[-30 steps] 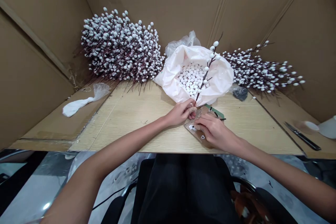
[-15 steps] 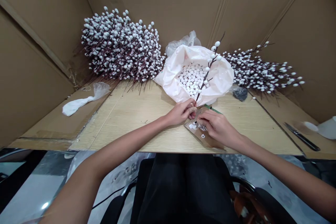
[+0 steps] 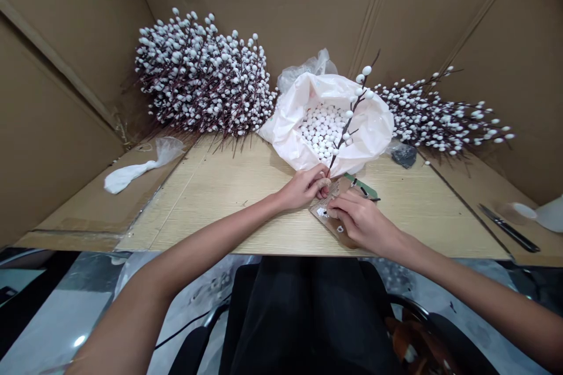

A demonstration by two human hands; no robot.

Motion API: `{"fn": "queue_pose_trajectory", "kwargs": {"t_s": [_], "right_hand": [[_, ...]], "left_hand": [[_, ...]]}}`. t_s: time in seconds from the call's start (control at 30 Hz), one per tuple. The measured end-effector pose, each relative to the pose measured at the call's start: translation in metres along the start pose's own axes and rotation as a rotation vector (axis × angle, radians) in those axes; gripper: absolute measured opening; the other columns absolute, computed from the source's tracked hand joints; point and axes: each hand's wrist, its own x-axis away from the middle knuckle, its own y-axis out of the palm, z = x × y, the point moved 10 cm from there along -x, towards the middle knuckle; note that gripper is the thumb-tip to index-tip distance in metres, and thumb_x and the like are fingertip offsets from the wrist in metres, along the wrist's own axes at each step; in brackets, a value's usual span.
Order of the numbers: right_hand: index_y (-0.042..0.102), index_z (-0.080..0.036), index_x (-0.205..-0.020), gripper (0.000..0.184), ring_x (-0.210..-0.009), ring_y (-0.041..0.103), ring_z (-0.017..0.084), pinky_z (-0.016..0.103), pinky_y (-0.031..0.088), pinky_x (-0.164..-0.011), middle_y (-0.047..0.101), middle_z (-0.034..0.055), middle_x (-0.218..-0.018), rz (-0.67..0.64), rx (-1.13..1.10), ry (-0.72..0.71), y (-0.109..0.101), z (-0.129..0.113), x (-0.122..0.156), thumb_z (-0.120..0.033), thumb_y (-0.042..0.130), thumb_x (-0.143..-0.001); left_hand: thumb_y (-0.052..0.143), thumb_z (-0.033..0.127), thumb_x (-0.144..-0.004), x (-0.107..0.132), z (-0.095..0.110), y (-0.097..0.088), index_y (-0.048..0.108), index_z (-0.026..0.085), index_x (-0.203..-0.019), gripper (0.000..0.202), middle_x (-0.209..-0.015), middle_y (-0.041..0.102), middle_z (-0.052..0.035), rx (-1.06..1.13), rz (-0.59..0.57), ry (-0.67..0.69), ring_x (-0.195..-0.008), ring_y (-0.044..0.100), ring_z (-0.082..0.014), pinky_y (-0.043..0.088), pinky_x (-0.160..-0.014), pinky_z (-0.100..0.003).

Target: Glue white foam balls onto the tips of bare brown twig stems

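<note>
Far beyond the left hand, a crumpled white-and-clear plastic bag (image 3: 141,171) lies on a brown cardboard sheet (image 3: 88,205). Ahead of that hand, a dense heap of dark stems with white foam buds (image 3: 202,79) leans against a tan cardboard wall (image 3: 272,12).

The left hand (image 3: 303,188) rests on a pale wood-grain board (image 3: 229,199), its fingers curled tight and pinching the base of a thin dark branch with white buds (image 3: 349,117). The branch rises tilted from that grip, in front of a white plastic bag (image 3: 373,123) of loose white foam balls (image 3: 319,129).

Just beside the left hand, the right hand (image 3: 358,220) lies with fingers bent and pressed down on a flat tan packet (image 3: 328,217); whether it pinches anything, I cannot tell. Past it sit a green strip (image 3: 363,185) and a small dark bag (image 3: 403,155), then a sparser spray of budded stems (image 3: 440,117). Far to the right of that hand lie a black-handled knife (image 3: 509,236) and a white cup (image 3: 552,214).
</note>
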Motion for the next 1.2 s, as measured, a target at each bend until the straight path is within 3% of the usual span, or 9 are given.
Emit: {"fn": "queue_pose_trajectory", "kwargs": {"t_s": [0.27, 0.47, 0.93, 1.2], "right_hand": [[0.062, -0.017, -0.087, 0.021, -0.074, 0.060, 0.020, 0.033, 0.050, -0.068, 0.065, 0.0062, -0.077, 0.084, -0.025, 0.052, -0.012, 0.011, 0.003, -0.007, 0.045, -0.088], [0.063, -0.017, -0.087, 0.022, -0.076, 0.059, 0.021, 0.036, 0.050, -0.071, 0.066, 0.0074, -0.078, 0.045, 0.004, 0.074, -0.002, 0.020, 0.004, -0.007, 0.044, -0.089], [0.062, -0.015, -0.089, 0.022, -0.076, 0.060, 0.022, 0.034, 0.051, -0.069, 0.066, 0.0085, -0.079, 0.002, 0.005, 0.038, 0.001, 0.007, 0.009, -0.004, 0.043, -0.087], [0.062, -0.017, -0.088, 0.020, -0.074, 0.062, 0.020, 0.032, 0.051, -0.067, 0.067, 0.0063, -0.077, 0.048, -0.083, 0.050, -0.010, 0.003, 0.007, -0.005, 0.045, -0.087]], "left_hand": [[0.046, 0.037, -0.092, 0.000, 0.000, 0.001, 0.045, 0.018, -0.087, 0.020, -0.069, 0.060, -0.0006, 0.023, -0.002, -0.009, -0.061, 0.060, -0.0116, 0.052, -0.060, -0.024], [0.046, 0.038, -0.093, 0.000, 0.001, 0.000, 0.045, 0.018, -0.087, 0.021, -0.069, 0.060, -0.0008, 0.014, 0.001, 0.000, -0.061, 0.060, -0.0117, 0.052, -0.060, -0.024], [0.045, 0.033, -0.093, -0.001, 0.001, 0.002, 0.044, 0.018, -0.088, 0.016, -0.071, 0.060, -0.0009, 0.027, -0.012, -0.004, -0.061, 0.060, -0.0113, 0.053, -0.060, -0.024], [0.046, 0.037, -0.093, -0.001, -0.002, 0.001, 0.045, 0.018, -0.087, 0.020, -0.070, 0.061, -0.0007, 0.026, -0.007, -0.005, -0.061, 0.061, -0.0117, 0.054, -0.061, -0.025]]}}
